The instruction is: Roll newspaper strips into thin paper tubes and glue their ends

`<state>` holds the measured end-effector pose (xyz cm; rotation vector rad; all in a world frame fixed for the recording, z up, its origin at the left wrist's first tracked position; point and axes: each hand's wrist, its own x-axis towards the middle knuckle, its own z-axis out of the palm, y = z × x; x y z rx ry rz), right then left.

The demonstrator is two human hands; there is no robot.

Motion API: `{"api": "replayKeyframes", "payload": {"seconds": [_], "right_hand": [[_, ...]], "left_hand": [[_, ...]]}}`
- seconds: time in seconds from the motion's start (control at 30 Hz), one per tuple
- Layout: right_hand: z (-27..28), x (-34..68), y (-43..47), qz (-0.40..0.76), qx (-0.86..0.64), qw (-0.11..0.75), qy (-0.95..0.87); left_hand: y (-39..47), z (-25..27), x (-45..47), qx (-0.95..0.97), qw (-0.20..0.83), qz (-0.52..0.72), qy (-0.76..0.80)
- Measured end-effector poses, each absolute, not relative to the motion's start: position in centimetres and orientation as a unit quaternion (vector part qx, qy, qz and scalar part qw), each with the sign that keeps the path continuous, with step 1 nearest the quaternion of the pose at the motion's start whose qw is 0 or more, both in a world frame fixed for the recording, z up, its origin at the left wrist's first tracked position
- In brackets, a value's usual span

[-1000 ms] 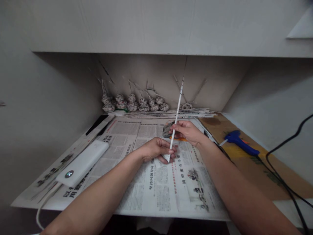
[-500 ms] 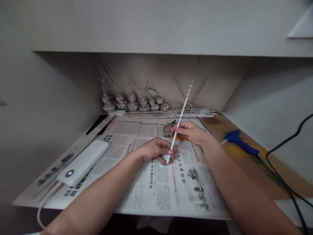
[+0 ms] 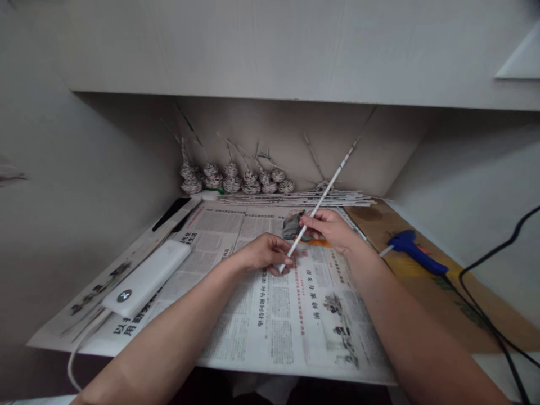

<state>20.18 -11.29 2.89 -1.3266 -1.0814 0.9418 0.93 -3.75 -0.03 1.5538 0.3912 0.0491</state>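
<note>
Pinching the slanted paper rod (image 3: 325,191) near its lower end over the middle of the table (image 3: 495,367), the left hand (image 3: 266,252) probably steadies it while the right hand (image 3: 331,228) grips higher for control; thin sticks (image 3: 270,199) lie grouped along the back edge, seemingly within reach.

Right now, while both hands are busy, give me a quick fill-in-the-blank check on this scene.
1. Of the left hand and the right hand, the one gripping higher up the stick is the ____ one.
2. The handle of the corded tool is coloured ____.
3. In the picture, the white device lies on the ____ side of the newspaper.
4. Seen from the camera, the loose sticks lie in ____ of the woven gourds.

Missing words: right; blue; left; front.
</note>
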Motion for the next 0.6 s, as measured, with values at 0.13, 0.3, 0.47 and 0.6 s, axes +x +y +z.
{"api": "replayKeyframes", "payload": {"seconds": [0.13,0.3,0.47,0.6], "right_hand": [[2.4,19.7,-10.7,0.355,-0.580,0.577,-0.453],[2.3,18.9,-10.4,0.339,-0.570,0.604,-0.443],[2.1,18.3,-10.1,0.334,-0.560,0.648,-0.394],[1.6,17.9,-9.8,0.347,-0.535,0.683,-0.357]], "left_hand": [[-1.7,-0.5,0.8,0.757,0.583,0.137,0.262],[0.3,-0.8,0.1,0.784,0.504,0.210,0.295],[1.1,-0.3,-0.7,0.768,0.494,0.292,0.285],[1.4,-0.1,-1.0,0.700,0.556,0.346,0.284]]}}
